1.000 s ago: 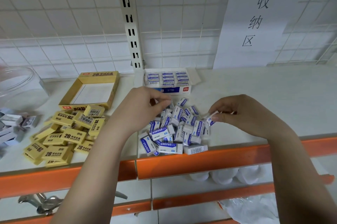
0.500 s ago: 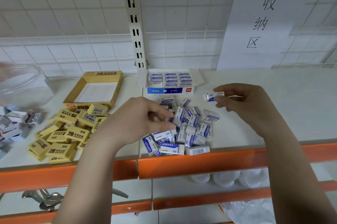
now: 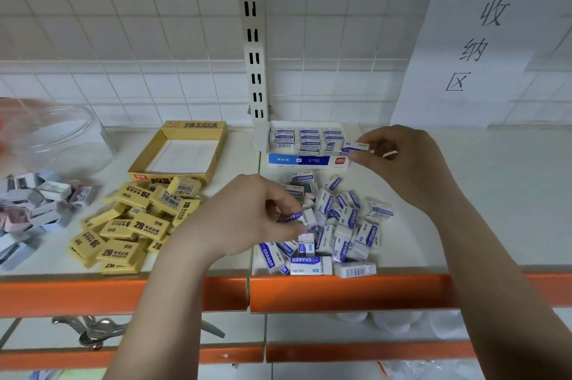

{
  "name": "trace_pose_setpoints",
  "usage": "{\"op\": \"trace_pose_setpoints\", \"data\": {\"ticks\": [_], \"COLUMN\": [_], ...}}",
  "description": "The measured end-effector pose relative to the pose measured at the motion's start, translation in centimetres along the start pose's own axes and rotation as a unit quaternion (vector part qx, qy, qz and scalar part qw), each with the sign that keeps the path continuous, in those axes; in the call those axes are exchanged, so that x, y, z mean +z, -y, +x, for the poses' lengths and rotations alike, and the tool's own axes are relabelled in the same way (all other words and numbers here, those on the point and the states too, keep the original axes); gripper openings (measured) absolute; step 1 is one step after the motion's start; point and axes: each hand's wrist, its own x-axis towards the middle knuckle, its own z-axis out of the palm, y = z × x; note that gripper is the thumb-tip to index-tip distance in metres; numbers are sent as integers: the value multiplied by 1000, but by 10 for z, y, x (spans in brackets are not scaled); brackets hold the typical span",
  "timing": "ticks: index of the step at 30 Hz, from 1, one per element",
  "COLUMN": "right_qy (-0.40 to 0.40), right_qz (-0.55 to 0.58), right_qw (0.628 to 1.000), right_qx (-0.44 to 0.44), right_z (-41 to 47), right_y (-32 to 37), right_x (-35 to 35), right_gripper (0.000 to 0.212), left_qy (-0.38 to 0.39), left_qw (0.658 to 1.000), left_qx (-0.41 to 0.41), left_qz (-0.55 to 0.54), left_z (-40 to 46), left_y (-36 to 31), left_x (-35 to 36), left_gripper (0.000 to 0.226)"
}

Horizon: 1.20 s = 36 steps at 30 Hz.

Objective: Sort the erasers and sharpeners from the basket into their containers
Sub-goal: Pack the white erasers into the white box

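Right hand (image 3: 405, 163) pinches one blue-white eraser (image 3: 356, 147) over the right edge of the far blue-white box (image 3: 306, 159), likely to slot it beside the packed rows. Left hand (image 3: 247, 218) has its grip clamped on another from the near loose pile (image 3: 334, 224). Small rigid blocks in glossy paper sleeves. Yellow erasers (image 3: 133, 224) lie left, by their open cardboard tray (image 3: 182, 150).

White tiled wall (image 3: 123, 23), orange-edged shelf (image 3: 340, 290) (wire grid behind)

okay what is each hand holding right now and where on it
The right hand pinches a blue-and-white eraser by its right end, over the eraser box. The left hand grips another eraser from the pile; exactly where is hidden.
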Motion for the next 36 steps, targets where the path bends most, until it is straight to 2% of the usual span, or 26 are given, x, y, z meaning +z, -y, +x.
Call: {"op": "trace_pose_setpoints", "data": {"ticks": [6, 12, 16, 31, 36], "right_qy": [57, 159, 221, 233, 221], "right_qz": [-22, -107, -180, -234, -205], "right_qw": [997, 978, 955, 934, 947], "right_qx": [-37, -81, -80, -133, -110], "right_z": [37, 82, 96, 98, 96], "right_y": [12, 22, 29, 23, 21], "right_x": [16, 55, 76, 91, 93], "right_gripper": [22, 20, 25, 18, 12], "left_qy": [-93, -109, -114, -116, -117], "left_qw": [996, 994, 993, 993, 993], "left_qx": [17, -2, -15, -25, -23], "left_qz": [1, 5, 9, 10, 14], "left_z": [3, 3, 3, 11, 14], "left_y": [9, 19, 25, 35, 37], "left_x": [-12, -19, -22, -26, -27], "left_gripper": [9, 7, 6, 6, 8]}}
